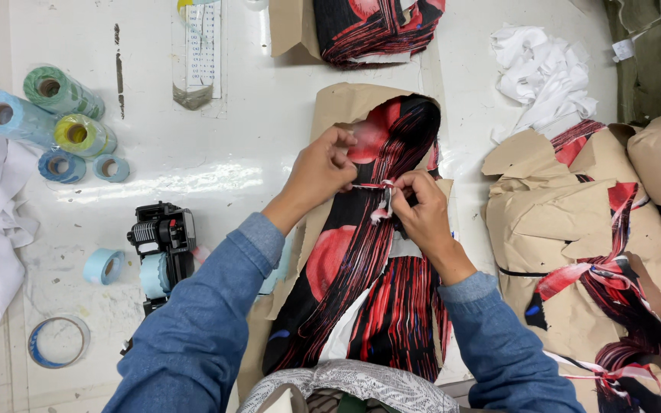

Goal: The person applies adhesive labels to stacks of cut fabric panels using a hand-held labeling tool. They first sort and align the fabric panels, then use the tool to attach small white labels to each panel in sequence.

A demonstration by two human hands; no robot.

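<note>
Both hands, left hand (pixel 321 170) & right hand (pixel 420 208), pinch fabric strip (pixel 372 186) over red-black bundle (pixel 376 275).

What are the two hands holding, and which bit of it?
Both pinch a thin fabric strip tied around the red-and-black cloth bundle: the left hand holds its left end, the right hand holds it at the knot.
</note>
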